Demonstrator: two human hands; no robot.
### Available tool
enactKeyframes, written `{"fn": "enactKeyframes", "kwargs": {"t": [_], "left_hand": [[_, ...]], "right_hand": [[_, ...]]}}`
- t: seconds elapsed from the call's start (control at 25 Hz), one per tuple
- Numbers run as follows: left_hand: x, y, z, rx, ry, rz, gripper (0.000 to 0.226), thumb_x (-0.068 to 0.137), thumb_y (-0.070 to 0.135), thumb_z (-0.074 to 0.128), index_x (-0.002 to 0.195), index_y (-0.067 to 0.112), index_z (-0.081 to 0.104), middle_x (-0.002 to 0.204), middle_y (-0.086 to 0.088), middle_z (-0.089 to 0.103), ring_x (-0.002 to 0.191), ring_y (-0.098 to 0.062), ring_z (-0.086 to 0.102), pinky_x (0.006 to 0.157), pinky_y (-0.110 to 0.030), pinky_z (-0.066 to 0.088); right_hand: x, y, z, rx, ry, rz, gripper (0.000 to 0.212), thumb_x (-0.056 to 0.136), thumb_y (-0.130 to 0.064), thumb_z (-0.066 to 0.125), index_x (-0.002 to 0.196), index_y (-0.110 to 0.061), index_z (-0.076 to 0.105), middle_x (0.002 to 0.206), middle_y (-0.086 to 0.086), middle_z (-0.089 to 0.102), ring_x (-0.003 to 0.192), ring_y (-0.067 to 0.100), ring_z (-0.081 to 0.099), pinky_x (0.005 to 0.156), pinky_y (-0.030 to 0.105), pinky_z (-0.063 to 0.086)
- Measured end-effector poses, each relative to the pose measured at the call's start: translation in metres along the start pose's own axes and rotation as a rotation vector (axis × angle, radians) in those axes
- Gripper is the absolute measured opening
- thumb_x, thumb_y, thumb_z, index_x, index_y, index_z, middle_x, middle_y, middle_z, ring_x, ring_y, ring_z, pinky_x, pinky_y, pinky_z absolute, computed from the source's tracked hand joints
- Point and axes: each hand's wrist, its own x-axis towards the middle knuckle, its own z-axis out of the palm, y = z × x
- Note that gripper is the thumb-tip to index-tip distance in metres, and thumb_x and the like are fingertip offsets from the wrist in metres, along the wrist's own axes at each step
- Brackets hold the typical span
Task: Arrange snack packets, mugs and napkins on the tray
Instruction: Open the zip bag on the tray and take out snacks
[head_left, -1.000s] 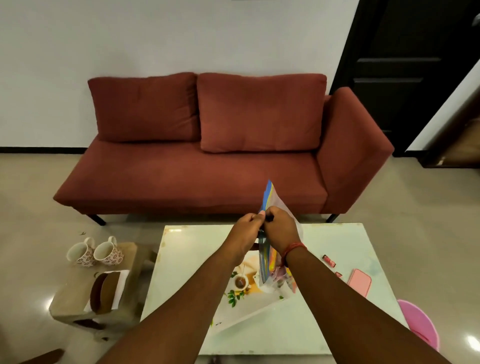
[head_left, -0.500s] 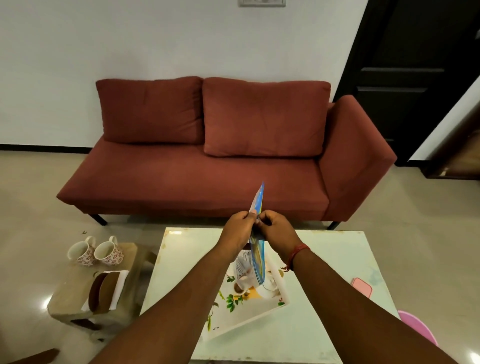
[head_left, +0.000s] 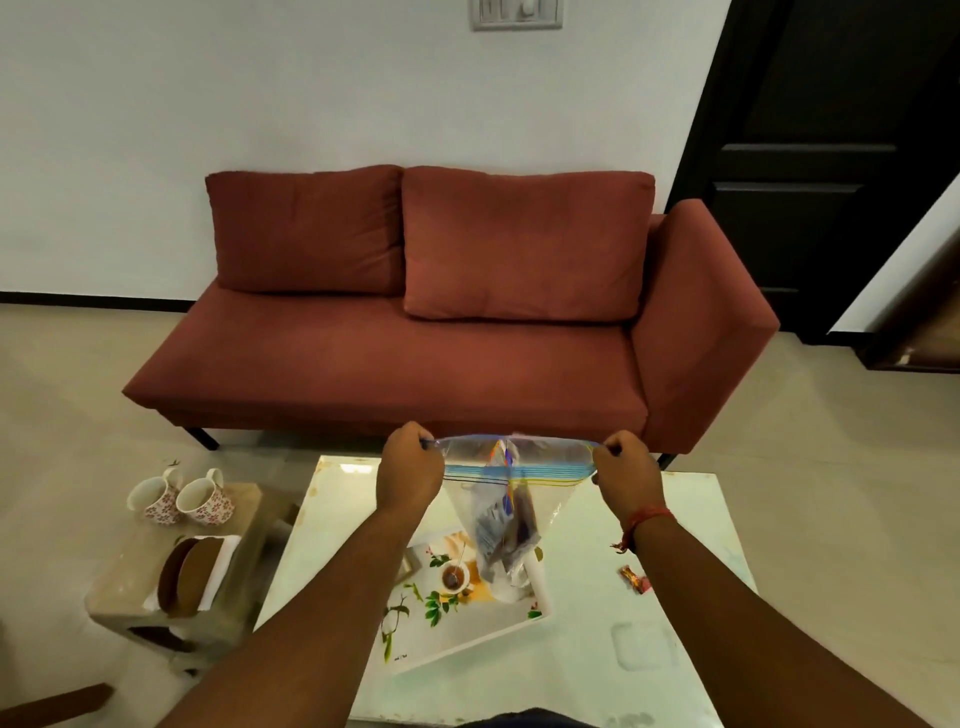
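You are holding a clear zip-top plastic bag with a blue seal strip (head_left: 511, 483) stretched between your two hands, above the white rectangular tray printed with leaves and a teacup (head_left: 457, 618). Your left hand (head_left: 410, 470) has its grip pinched shut on the bag's left top corner, and your right hand (head_left: 623, 475) is pinched shut on the right top corner; pulling the corners apart keeps the mouth taut, which looks like the way to open the seal or steady it. The dark snack packets (head_left: 506, 525) hang in the bag's pointed lower end, directly over the tray, so whatever comes out should land there. The tray lies askew on the pale glossy low surface (head_left: 649, 597), close to you for easy reach. The two white mugs with red flower pattern (head_left: 179, 499) sit side by side on the small stone-coloured side table (head_left: 130, 571) to your left, well apart from the tray, with a white napkin under a brown oval piece (head_left: 189, 574) nearer you on the same table; these are not yet arranged. A small red wrapped sweet (head_left: 635, 578) lies on the surface under your right forearm.
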Motion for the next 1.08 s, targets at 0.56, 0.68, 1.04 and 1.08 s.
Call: {"fn": "enactKeyframes", "kwargs": {"t": [0.56, 0.68, 1.04, 1.08], "left_hand": [[-0.018, 0.024, 0.01, -0.009, -0.026, 0.208, 0.013, 0.093, 0.004, 0.052, 0.093, 0.014, 0.061, 0.095, 0.002, 0.058, 0.084, -0.008, 0.055, 0.066, -0.016, 0.046], [-0.007, 0.007, -0.004, -0.041, -0.046, 0.197, 0.015, 0.092, 0.005, 0.053, 0.092, 0.018, 0.06, 0.097, 0.002, 0.06, 0.086, -0.014, 0.061, 0.069, -0.025, 0.054], [0.031, -0.083, -0.036, 0.01, -0.132, 0.074, 0.012, 0.096, 0.01, 0.052, 0.096, 0.021, 0.057, 0.102, -0.001, 0.065, 0.092, -0.021, 0.065, 0.074, -0.04, 0.06], [0.034, -0.093, -0.038, 0.027, -0.119, 0.06, 0.012, 0.096, 0.009, 0.051, 0.098, 0.019, 0.058, 0.102, -0.001, 0.065, 0.091, -0.02, 0.064, 0.072, -0.033, 0.057]], "right_hand": [[-0.022, -0.019, 0.085, -0.78, -0.695, -0.286, 0.037, 0.097, -0.037, 0.052, 0.124, -0.012, 0.061, 0.126, 0.015, 0.063, 0.113, 0.032, 0.059, 0.094, 0.033, 0.045], [-0.03, -0.024, 0.105, -0.735, -0.613, -0.282, 0.028, 0.093, -0.022, 0.057, 0.114, -0.006, 0.067, 0.118, 0.017, 0.067, 0.111, 0.034, 0.061, 0.091, 0.032, 0.048], [-0.084, -0.073, 0.108, -0.356, -0.304, -0.386, 0.032, 0.083, -0.003, 0.051, 0.103, -0.015, 0.073, 0.104, -0.001, 0.072, 0.095, 0.014, 0.064, 0.084, 0.02, 0.049], [-0.092, -0.076, 0.096, -0.242, -0.215, -0.389, 0.03, 0.082, -0.004, 0.052, 0.098, -0.015, 0.074, 0.098, -0.006, 0.071, 0.089, 0.006, 0.063, 0.079, 0.011, 0.046]]}}
